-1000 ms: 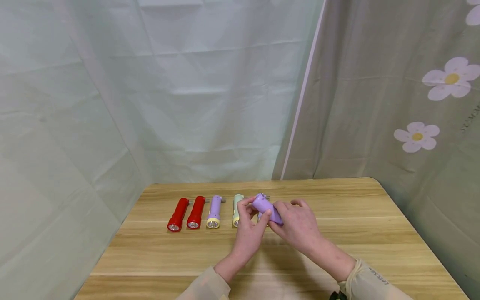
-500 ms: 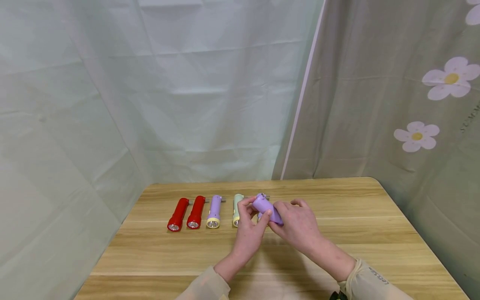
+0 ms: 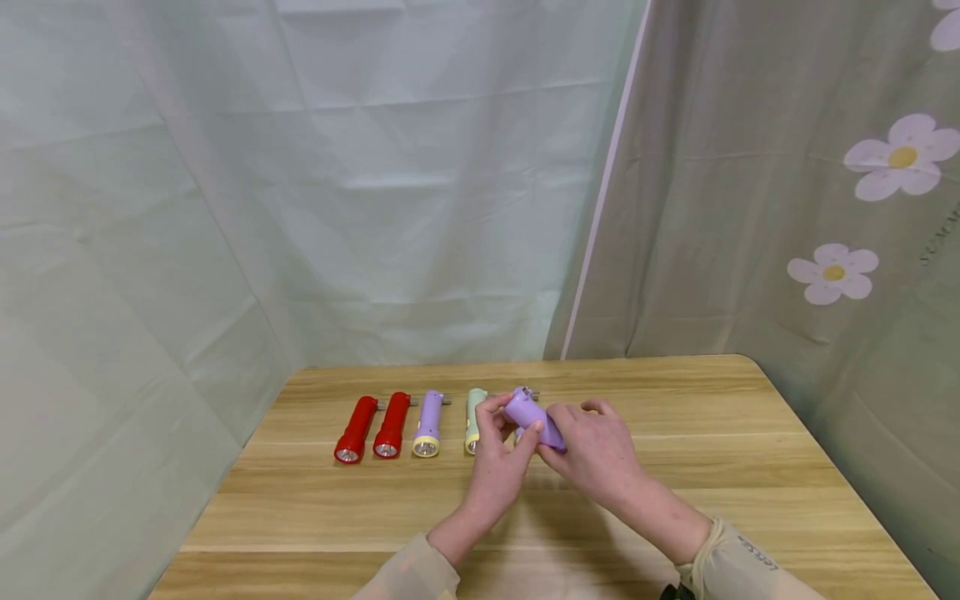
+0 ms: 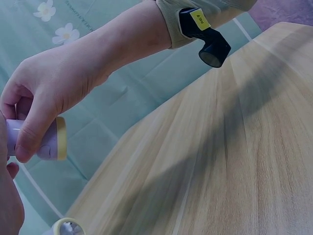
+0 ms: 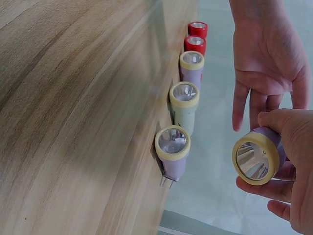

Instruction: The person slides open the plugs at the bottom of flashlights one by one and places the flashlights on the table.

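Above the table, both hands hold one purple flashlight (image 3: 525,408), tilted with its tail toward the far left. My left hand (image 3: 497,467) pinches the tail end with thumb and fingers. My right hand (image 3: 600,450) grips the barrel toward the head. In the right wrist view, the yellow-rimmed lens (image 5: 255,159) of this flashlight faces the camera. Its tail is hidden there behind the right hand's fingers. From the left wrist view, the right thumb (image 4: 32,134) lies along the barrel just behind the yellow rim (image 4: 61,138).
Several flashlights lie in a row on the wooden table (image 3: 360,517): two red ones (image 3: 356,430), a purple one (image 3: 430,421), a mint green one (image 3: 474,421) and another purple one (image 5: 173,152). Metal prongs (image 3: 446,401) stick out at their tails. A curtain (image 3: 420,208) hangs behind.
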{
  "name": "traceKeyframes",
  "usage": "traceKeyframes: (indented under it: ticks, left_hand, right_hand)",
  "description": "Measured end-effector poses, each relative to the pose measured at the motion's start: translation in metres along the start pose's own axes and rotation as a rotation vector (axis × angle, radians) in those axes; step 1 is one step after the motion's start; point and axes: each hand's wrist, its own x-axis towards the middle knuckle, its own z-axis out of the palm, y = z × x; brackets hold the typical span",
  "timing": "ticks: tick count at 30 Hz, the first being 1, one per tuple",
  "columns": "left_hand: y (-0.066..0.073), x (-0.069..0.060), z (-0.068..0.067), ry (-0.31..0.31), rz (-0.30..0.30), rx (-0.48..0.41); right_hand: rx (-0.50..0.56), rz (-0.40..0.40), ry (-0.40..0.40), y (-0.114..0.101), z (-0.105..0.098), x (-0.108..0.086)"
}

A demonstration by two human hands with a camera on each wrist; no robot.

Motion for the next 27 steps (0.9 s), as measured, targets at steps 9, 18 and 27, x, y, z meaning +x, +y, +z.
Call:
traceKeyframes:
  ticks: [9, 18, 27]
  left_hand:
    - [0.0010, -0.0011, -0.0003, 0.000, -0.012, -0.015]
    - [0.0006, -0.0001, -0.0009, 0.000, -0.016, 0.019]
    - [0.0034, -0.0008, 0.0001, 0.000, -0.016, 0.046]
  right_hand:
    - [-0.002, -0.008, 0.007, 0.0000, 0.0017, 0.0001]
    - [-0.005, -0.009, 0.010, -0.0004, 0.0015, 0.0004]
    - [-0.007, 0.000, -0.011, 0.0006, -0.0002, -0.0004]
